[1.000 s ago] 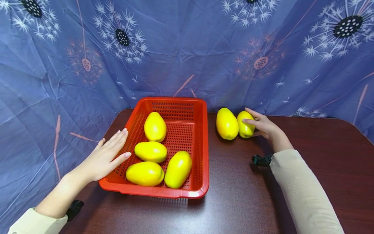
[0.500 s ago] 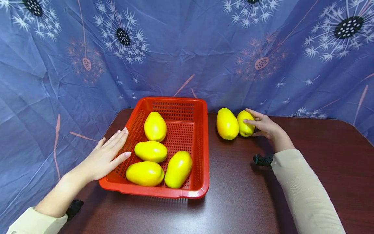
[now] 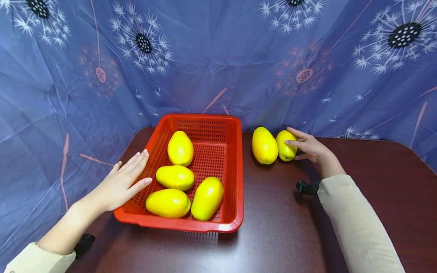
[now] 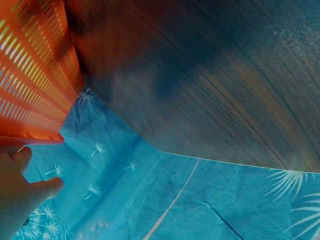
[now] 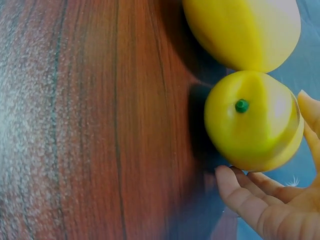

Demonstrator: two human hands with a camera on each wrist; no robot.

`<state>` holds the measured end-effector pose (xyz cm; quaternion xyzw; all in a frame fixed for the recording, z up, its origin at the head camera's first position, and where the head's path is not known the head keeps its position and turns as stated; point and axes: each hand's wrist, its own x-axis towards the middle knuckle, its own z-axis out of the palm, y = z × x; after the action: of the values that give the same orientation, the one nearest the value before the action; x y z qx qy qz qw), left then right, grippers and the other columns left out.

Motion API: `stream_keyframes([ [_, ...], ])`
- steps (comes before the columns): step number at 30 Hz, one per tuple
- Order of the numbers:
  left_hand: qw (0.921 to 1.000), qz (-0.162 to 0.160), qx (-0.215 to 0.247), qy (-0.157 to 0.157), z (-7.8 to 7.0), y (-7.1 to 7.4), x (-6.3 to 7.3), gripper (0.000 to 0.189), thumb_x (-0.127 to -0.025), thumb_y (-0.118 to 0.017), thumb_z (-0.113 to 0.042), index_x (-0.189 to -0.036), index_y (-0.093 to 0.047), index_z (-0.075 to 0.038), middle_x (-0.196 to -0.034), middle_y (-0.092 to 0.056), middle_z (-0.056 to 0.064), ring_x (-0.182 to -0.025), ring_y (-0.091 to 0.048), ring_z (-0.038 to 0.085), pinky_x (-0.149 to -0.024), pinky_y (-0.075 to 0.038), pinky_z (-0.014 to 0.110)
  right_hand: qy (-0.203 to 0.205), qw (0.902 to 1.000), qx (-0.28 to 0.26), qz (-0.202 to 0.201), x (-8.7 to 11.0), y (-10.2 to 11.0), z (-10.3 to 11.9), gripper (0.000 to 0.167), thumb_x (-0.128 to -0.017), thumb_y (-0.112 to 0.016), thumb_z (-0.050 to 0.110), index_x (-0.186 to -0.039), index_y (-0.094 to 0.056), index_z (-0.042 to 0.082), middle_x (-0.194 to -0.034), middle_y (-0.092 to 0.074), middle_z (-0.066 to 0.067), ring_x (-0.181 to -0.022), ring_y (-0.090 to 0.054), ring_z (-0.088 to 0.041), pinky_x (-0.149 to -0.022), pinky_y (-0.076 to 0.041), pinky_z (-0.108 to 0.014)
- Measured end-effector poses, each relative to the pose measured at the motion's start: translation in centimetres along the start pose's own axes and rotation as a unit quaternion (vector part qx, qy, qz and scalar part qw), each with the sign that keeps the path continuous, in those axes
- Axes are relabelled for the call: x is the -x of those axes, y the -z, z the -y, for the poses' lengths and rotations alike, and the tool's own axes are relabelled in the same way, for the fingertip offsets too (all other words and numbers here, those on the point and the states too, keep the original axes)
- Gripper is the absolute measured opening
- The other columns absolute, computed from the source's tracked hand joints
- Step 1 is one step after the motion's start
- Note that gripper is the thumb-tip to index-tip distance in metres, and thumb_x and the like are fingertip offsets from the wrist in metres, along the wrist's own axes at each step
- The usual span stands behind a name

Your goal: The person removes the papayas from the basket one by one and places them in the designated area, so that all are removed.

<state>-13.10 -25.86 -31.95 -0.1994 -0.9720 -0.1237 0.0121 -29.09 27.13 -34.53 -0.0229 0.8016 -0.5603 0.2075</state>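
Rightmost yellow fruit (image 3: 286,148) is gripped by the right hand (image 3: 311,149) (left hand (image 3: 119,182) straight-fingered at the red basket (image 3: 170,223)).

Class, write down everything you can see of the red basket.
The red basket looks like glossy plastic: rectangular, with a broad rim, slotted walls and a perforated floor. It stands upright on the dark, wood-grained table. Four yellow fruits lie inside, leaving the far right part bare. The left hand, fingers straight, lies over its left rim.

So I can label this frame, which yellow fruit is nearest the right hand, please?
It is the rightmost fruit, outside the red basket; only this one has the right hand around it.
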Motion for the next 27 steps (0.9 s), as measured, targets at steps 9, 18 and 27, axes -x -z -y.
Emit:
stream_keyframes([
  [9,1.0,-0.001,-0.006,-0.005,-0.1,0.2,-0.1,0.071,-0.096,-0.044,-0.043,-0.149,-0.016,-0.006,-0.154,-0.017,0.014,-0.141,-0.012,0.032,-0.102,-0.011,0.066,-0.025,0.9995,0.011,-0.017,0.7,0.8,1.3,0.078,-0.094,-0.055,0.031,-0.15,-0.002,0.023,-0.151,0.002,-0.029,-0.134,-0.012,-0.05,-0.096,-0.035,-0.06],
  [18,0.9999,0.0,-0.011,-0.004,0.0,0.2,0.0,0.07,-0.096,-0.044,-0.043,-0.149,-0.016,-0.006,-0.153,-0.017,0.014,-0.141,-0.012,0.032,-0.102,-0.011,0.066,-0.002,0.9976,0.044,-0.054,1.3,1.0,5.4,0.078,-0.092,-0.058,0.035,-0.151,-0.007,0.025,-0.153,-0.006,-0.024,-0.137,-0.013,-0.045,-0.101,-0.034,-0.053],
  [27,0.9998,-0.01,-0.016,-0.009,0.2,-0.2,-0.1,0.069,-0.097,-0.043,-0.043,-0.148,-0.019,-0.003,-0.153,-0.018,0.015,-0.141,-0.013,0.032,-0.102,-0.012,0.066,0.01,0.9993,-0.008,-0.036,1.1,-1.1,9.5,0.073,-0.093,-0.058,0.028,-0.15,-0.014,0.031,-0.156,-0.001,-0.013,-0.139,-0.013,-0.038,-0.106,-0.028,-0.05],
])
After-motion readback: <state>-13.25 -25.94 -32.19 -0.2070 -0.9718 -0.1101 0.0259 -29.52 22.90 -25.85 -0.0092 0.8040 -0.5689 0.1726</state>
